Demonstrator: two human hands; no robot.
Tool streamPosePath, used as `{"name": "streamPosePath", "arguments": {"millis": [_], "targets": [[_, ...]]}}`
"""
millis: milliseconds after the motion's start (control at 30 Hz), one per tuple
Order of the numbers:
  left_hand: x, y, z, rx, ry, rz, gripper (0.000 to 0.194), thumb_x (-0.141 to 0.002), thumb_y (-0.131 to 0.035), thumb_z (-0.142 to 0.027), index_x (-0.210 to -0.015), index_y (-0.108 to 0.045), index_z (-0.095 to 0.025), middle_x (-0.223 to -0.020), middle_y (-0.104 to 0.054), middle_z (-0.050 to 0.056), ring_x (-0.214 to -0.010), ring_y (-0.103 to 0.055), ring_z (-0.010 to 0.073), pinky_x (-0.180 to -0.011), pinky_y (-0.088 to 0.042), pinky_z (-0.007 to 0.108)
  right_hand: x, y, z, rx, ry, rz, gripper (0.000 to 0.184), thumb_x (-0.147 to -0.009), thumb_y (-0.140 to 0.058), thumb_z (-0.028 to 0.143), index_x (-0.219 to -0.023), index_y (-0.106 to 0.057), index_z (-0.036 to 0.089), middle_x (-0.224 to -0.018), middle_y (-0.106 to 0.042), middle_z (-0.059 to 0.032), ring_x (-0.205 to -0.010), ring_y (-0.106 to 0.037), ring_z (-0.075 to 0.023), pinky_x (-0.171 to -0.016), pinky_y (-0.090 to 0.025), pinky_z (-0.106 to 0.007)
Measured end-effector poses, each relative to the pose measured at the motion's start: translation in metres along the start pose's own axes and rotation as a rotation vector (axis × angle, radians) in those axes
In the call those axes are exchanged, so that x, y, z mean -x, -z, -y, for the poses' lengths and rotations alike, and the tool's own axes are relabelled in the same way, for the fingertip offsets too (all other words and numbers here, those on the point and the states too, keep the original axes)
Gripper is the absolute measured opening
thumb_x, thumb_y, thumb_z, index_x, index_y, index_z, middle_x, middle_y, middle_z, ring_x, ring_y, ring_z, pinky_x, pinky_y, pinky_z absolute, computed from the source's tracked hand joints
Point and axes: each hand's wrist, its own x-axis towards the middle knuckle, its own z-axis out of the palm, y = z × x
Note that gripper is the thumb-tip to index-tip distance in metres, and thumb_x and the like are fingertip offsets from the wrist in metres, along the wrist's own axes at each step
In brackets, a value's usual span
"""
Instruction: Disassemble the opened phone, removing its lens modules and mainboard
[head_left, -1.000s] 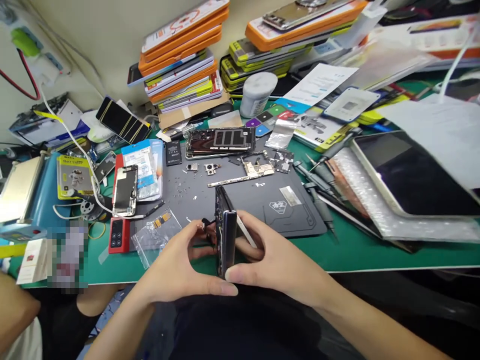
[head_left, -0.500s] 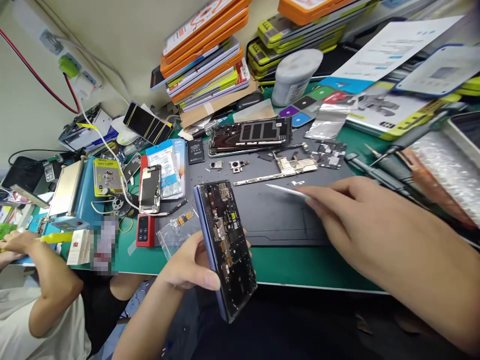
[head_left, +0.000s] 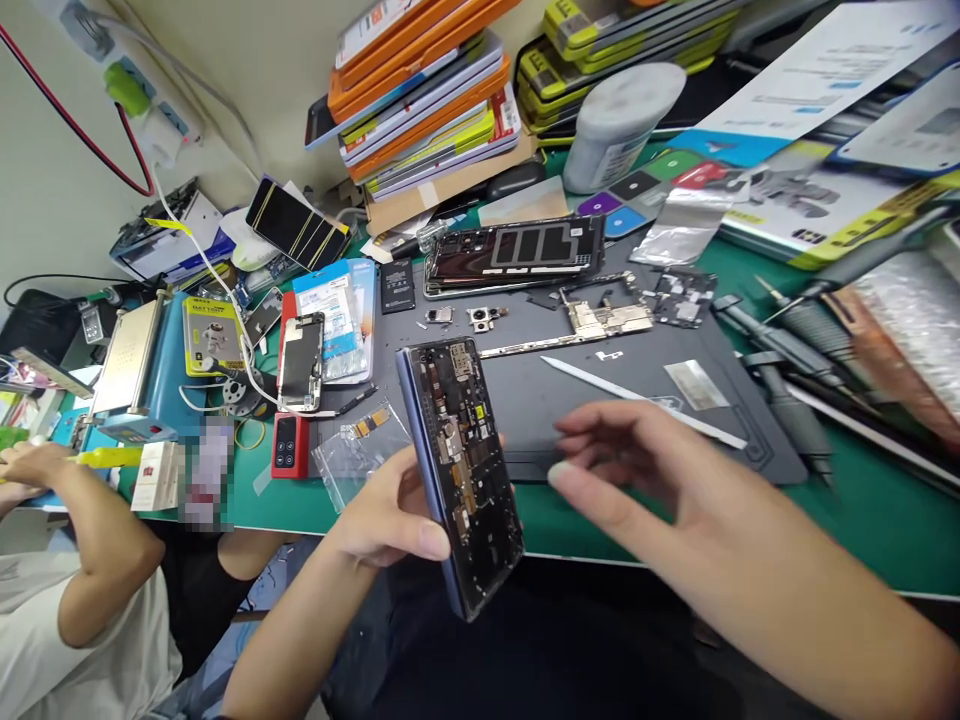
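Note:
My left hand (head_left: 390, 510) grips an opened phone (head_left: 461, 470) by its edge, with the bare circuit side facing up and tilted over the table's front edge. My right hand (head_left: 652, 490) hovers empty just right of the phone, fingers apart and loosely curled. A thin white spudger (head_left: 637, 395) lies on the dark work mat (head_left: 570, 400) beyond my right hand. Farther back on the mat lie a phone back cover (head_left: 517, 250), a metal frame strip (head_left: 600, 322) and small camera modules (head_left: 480, 318).
Stacked orange and green boxes (head_left: 427, 90) stand at the back, with a grey tub (head_left: 619, 125) beside them. Screwdrivers (head_left: 780, 360) lie at the right. A small phone (head_left: 301, 362), a red remote (head_left: 289, 445) and a blue machine (head_left: 142, 370) sit left. Another person's arm (head_left: 82, 540) is at the lower left.
My right hand has let go of the white spudger onto the mat and drawn back toward the phone. The left hand tilted the phone flat, circuit side up.

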Motion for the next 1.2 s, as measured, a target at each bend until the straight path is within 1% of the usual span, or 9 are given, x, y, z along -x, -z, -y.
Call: {"name": "streamPosePath", "arguments": {"millis": [133, 233, 367, 467, 567, 767, 867, 1033, 1200], "targets": [[-0.003, -0.007, -0.004, 0.003, -0.046, -0.008, 0.118, -0.047, -0.108, -0.069, -0.148, -0.07, -0.022, -0.146, -0.078, 0.018, -0.142, -0.071, 0.049, -0.123, -0.056, 0.065, 0.01, -0.02, 0.004, -0.168, -0.112, 0.221, 0.088, -0.08, -0.079, 0.096, -0.136, -0.063, 0.031, -0.135, -0.072, -0.0114, -0.12, -0.075, -0.0302, -0.094, -0.069, -0.038], [-0.004, -0.011, -0.003, 0.012, -0.072, 0.013, 0.112, -0.052, -0.11, -0.063, -0.148, -0.07, -0.021, -0.149, -0.076, 0.019, -0.148, -0.067, 0.0495, -0.123, -0.056, 0.066, 0.006, -0.022, 0.008, -0.178, -0.112, 0.304, 0.091, -0.077, -0.086, 0.091, -0.14, -0.062, 0.031, -0.139, -0.072, -0.0118, -0.122, -0.075, -0.0313, -0.099, -0.069, -0.042], [-0.005, -0.011, 0.002, 0.049, -0.119, 0.054, 0.106, -0.058, -0.112, -0.049, -0.151, -0.068, -0.023, -0.155, -0.073, 0.019, -0.152, -0.064, 0.048, -0.123, -0.056, 0.066, 0.004, -0.022, 0.012, -0.152, -0.117, 0.309, 0.094, -0.069, -0.098, 0.08, -0.14, -0.06, 0.032, -0.144, -0.069, -0.0106, -0.126, -0.073, -0.0326, -0.101, -0.067, -0.042], [-0.008, -0.01, 0.007, 0.077, -0.156, 0.093, 0.095, -0.064, -0.112, -0.036, -0.148, -0.069, -0.023, -0.16, -0.069, 0.019, -0.158, -0.059, 0.0465, -0.123, -0.057, 0.065, 0.005, -0.022, 0.014, -0.118, -0.131, 0.299, 0.1, -0.064, -0.1, 0.079, -0.141, -0.056, 0.034, -0.141, -0.068, -0.0087, -0.12, -0.074, -0.0312, -0.096, -0.067, -0.043], [-0.009, -0.009, 0.009, 0.085, -0.171, 0.117, 0.091, -0.063, -0.112, -0.023, -0.144, -0.071, -0.023, -0.163, -0.067, 0.017, -0.16, -0.057, 0.0456, -0.124, -0.058, 0.063, 0.005, -0.021, 0.016, -0.093, -0.145, 0.33, 0.101, -0.062, -0.099, 0.081, -0.14, -0.055, 0.035, -0.136, -0.068, -0.0063, -0.119, -0.072, -0.0297, -0.098, -0.065, -0.043], [-0.007, -0.011, 0.005, 0.082, -0.144, 0.114, 0.095, -0.053, -0.114, -0.014, -0.137, -0.072, -0.024, -0.157, -0.069, 0.014, -0.155, -0.06, 0.0431, -0.126, -0.055, 0.06, -0.002, -0.014, 0.024, -0.087, -0.178, 0.466, 0.101, -0.064, -0.097, 0.087, -0.137, -0.055, 0.032, -0.136, -0.068, -0.0072, -0.119, -0.071, -0.029, -0.101, -0.063, -0.045], [-0.006, -0.013, 0.005, 0.083, -0.133, 0.118, 0.087, -0.058, -0.112, -0.014, -0.134, -0.072, -0.024, -0.15, -0.071, 0.012, -0.148, -0.066, 0.0402, -0.126, -0.055, 0.06, -0.008, -0.011, 0.025, -0.111, -0.188, 0.553, 0.101, -0.064, -0.098, 0.084, -0.138, -0.054, 0.031, -0.133, -0.07, -0.0082, -0.119, -0.071, -0.0294, -0.103, -0.062, -0.046], [-0.007, -0.018, 0.004, 0.063, -0.123, 0.101, 0.08, -0.061, -0.11, -0.018, -0.129, -0.068, -0.023, -0.138, -0.072, 0.011, -0.135, -0.073, 0.0368, -0.119, -0.059, 0.059, -0.016, -0.01, 0.021, -0.214, -0.198, 0.659, 0.107, -0.067, -0.099, 0.082, -0.145, -0.048, 0.029, -0.147, -0.067, -0.0132, -0.129, -0.071, -0.0318, -0.11, -0.064, -0.048], [-0.004, -0.024, -0.007, 0.001, -0.114, 0.065, 0.072, -0.063, -0.107, -0.017, -0.121, -0.064, -0.023, -0.131, -0.073, 0.009, -0.129, -0.074, 0.0329, -0.116, -0.059, 0.057, -0.017, -0.007, 0.023, -0.25, -0.195, 0.662, 0.106, -0.07, -0.098, 0.081, -0.147, -0.046, 0.03, -0.153, -0.065, -0.0142, -0.134, -0.072, -0.0328, -0.113, -0.065, -0.049]]}}
